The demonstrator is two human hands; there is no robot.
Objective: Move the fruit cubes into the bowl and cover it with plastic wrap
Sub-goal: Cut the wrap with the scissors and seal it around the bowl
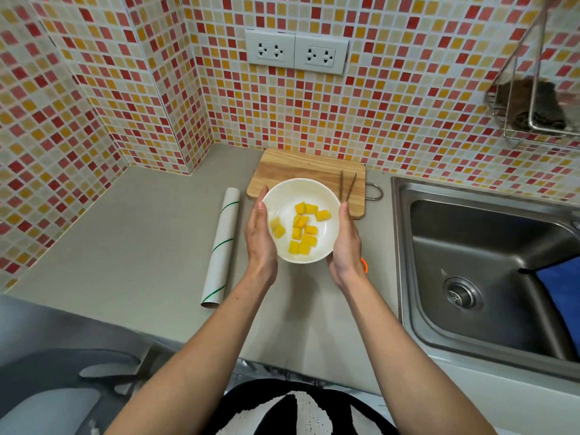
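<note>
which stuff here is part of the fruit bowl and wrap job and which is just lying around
Part of the job:
white bowl, held by both hands
yellow fruit cubes in it
wrap roll
cutting board
tongs

Lying about:
sink
blue cloth
wire rack
wall sockets

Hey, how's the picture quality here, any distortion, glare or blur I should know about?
Head view: wide-angle bending curves the tiled wall and sink edges; lighting even, soft shadows; slight sheen inside the white bowl; fruit cubes and both hands sharp; bottom corners blurred.
</note>
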